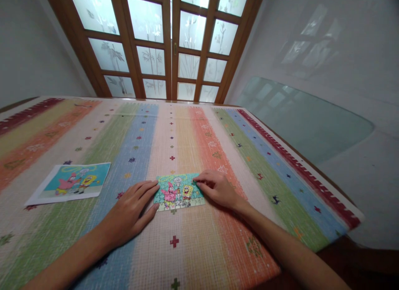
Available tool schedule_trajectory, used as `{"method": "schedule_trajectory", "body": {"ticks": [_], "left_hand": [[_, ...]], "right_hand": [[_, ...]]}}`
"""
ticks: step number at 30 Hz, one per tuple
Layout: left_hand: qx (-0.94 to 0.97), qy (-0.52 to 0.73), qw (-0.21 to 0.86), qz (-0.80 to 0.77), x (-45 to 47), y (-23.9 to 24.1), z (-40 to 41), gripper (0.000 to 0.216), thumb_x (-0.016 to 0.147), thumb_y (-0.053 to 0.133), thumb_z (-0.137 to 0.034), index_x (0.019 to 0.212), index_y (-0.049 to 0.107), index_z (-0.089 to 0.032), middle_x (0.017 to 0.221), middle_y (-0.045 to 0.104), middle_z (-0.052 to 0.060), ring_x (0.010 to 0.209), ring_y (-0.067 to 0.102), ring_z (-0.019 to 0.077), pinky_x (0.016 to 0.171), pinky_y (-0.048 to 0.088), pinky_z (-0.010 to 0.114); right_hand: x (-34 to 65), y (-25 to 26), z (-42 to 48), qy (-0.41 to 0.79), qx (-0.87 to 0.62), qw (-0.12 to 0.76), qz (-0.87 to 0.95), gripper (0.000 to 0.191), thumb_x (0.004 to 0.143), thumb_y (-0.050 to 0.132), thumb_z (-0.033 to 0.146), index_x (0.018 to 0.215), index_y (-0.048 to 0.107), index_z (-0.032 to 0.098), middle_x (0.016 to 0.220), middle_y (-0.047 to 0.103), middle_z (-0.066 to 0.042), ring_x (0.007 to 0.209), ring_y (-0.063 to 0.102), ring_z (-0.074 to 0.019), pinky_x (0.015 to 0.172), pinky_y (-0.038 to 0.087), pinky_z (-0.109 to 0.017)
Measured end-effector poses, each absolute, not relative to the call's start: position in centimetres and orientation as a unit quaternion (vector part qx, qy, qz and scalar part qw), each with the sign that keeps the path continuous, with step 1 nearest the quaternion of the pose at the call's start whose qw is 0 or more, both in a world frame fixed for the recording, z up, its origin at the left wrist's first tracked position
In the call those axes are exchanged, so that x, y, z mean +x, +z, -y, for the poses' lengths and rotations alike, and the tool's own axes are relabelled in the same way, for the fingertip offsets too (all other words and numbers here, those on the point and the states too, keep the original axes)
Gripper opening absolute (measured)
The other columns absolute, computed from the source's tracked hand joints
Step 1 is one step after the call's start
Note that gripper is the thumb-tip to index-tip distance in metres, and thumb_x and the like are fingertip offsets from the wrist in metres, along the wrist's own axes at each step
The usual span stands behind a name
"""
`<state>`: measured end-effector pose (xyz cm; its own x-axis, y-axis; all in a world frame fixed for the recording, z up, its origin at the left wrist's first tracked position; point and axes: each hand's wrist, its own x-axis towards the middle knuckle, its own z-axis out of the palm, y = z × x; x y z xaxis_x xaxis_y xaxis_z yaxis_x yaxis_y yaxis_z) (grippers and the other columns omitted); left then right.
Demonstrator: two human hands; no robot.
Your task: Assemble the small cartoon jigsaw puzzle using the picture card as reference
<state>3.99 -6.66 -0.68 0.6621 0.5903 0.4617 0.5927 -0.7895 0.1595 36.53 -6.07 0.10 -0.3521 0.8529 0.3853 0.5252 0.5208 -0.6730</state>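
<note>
A small assembled jigsaw puzzle [179,191] with cartoon figures on a teal ground lies flat on the striped tablecloth [193,132]. My left hand [132,211] rests flat beside its left edge, fingers stretched out and touching the puzzle's side. My right hand [216,188] sits at the puzzle's right edge with fingers curled, fingertips pressing on the upper right corner. Neither hand lifts anything.
A printed reference picture [73,183] of the same cartoon lies on the cloth to the left. The table's right edge [311,173] runs diagonally, with a glass sheet [305,119] leaning on the wall beyond. Wooden glazed doors [168,45] stand behind the table.
</note>
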Motion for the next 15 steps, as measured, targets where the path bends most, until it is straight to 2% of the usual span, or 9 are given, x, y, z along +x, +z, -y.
{"method": "schedule_trajectory", "body": {"ticks": [5,15], "left_hand": [[-0.912,-0.252,0.001,0.324,3.98,-0.77,6.59,0.040,0.105,0.049,-0.037,0.138,0.057,-0.016,0.136,0.066,0.013,0.124,0.062,0.0296,0.104,0.053,0.047],[-0.913,-0.244,0.005,0.325,4.04,-0.80,6.62,0.040,0.106,0.048,-0.037,0.138,0.056,-0.016,0.137,0.065,0.014,0.124,0.062,0.0299,0.104,0.053,0.048]], "right_hand": [[36.36,-0.34,5.96,0.153,-0.432,0.357,0.814,0.018,0.096,0.063,0.017,0.101,0.080,0.018,0.092,0.071,-0.009,0.088,0.065,-0.0219,0.079,0.053,-0.038],[36.18,-0.12,6.20,0.121,-0.448,0.332,0.821,0.014,0.097,0.064,0.021,0.102,0.077,0.019,0.098,0.067,-0.009,0.094,0.063,-0.0231,0.085,0.053,-0.040]]}}
